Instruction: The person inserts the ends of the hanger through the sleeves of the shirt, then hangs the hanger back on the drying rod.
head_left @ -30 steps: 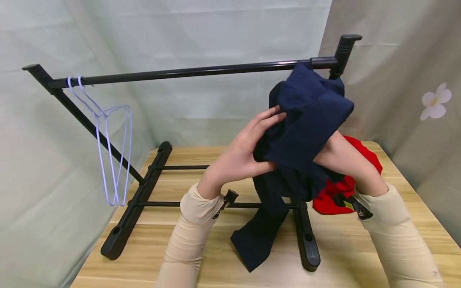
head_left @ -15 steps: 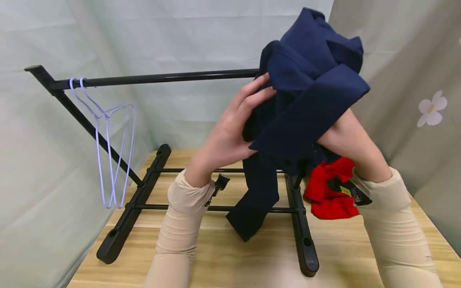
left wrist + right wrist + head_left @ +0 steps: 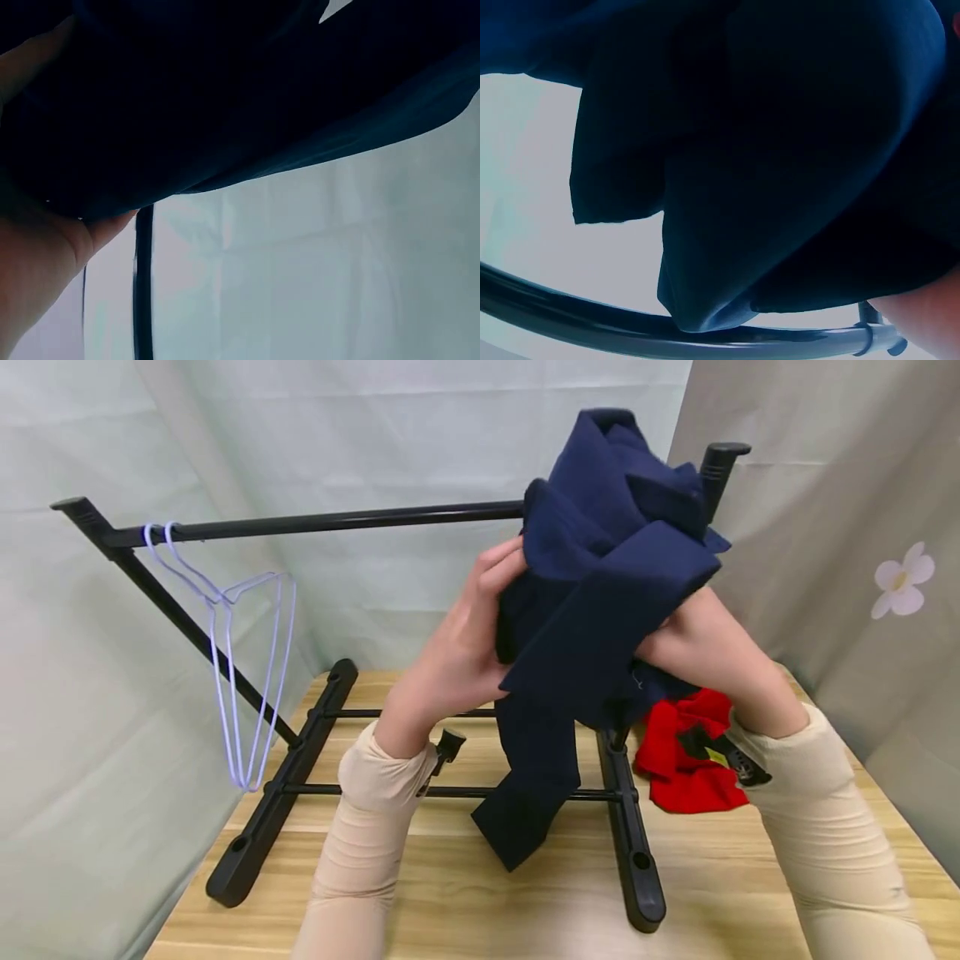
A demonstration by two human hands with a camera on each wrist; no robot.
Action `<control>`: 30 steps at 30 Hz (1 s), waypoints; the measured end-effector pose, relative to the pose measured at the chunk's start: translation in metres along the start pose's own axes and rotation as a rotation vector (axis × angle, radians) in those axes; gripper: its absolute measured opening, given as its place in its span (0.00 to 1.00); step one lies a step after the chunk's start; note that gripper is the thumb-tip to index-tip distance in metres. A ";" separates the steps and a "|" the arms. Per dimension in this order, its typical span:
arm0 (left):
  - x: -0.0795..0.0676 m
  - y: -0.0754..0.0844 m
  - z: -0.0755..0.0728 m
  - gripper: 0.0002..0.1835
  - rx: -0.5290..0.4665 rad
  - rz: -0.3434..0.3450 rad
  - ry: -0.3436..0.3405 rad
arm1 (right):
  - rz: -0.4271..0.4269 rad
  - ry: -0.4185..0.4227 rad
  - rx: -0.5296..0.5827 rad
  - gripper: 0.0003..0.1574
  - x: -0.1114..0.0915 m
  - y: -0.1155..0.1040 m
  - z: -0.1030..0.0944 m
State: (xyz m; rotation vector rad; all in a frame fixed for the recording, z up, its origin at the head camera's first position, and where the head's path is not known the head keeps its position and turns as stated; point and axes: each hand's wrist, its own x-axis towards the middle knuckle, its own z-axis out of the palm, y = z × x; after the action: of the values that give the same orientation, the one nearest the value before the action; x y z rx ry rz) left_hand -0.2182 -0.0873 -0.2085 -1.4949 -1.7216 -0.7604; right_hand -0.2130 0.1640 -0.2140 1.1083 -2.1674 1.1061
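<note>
A bunched navy blue garment [image 3: 592, 610] is held up in front of the rack's right end, and one strip of it hangs down toward the table. My left hand [image 3: 459, 652] grips its left side, with the fingertips going behind the folds. On the other side my right hand [image 3: 708, 643] holds the cloth, its fingers largely hidden by it. Dark fabric [image 3: 195, 112] fills the upper part of the left wrist view, the thumb lying along its lower edge. In the right wrist view, folds of the garment [image 3: 780, 172] hang before the black bar [image 3: 652, 337].
The black rack's top bar [image 3: 337, 522] runs behind the garment. Two lilac hangers [image 3: 219, 600] hang at its left end. A crumpled red cloth [image 3: 693, 785] lies on the wooden table [image 3: 465, 902] beside the rack's right foot [image 3: 637, 860]. Pale curtains surround the table.
Both hands raised the garment above the bar, then brought it slightly lower and left. The rack's right upright top shows again. The lilac hangers have swung a little to the right.
</note>
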 end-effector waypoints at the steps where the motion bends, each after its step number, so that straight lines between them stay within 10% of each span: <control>1: -0.005 -0.001 0.001 0.45 0.013 -0.020 -0.011 | 0.010 -0.022 -0.006 0.30 -0.001 0.003 0.003; 22: -0.107 -0.011 0.046 0.41 0.022 -0.324 -0.328 | 0.175 -0.350 0.045 0.27 -0.048 0.058 0.068; 30: -0.135 -0.009 0.062 0.56 0.075 -0.417 -0.484 | 0.233 -0.396 0.035 0.32 -0.067 0.077 0.091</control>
State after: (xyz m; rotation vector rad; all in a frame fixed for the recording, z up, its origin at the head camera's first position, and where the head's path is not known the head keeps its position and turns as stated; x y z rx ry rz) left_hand -0.2271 -0.1139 -0.3546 -1.3559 -2.4480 -0.5509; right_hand -0.2420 0.1468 -0.3469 1.1948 -2.6492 1.0974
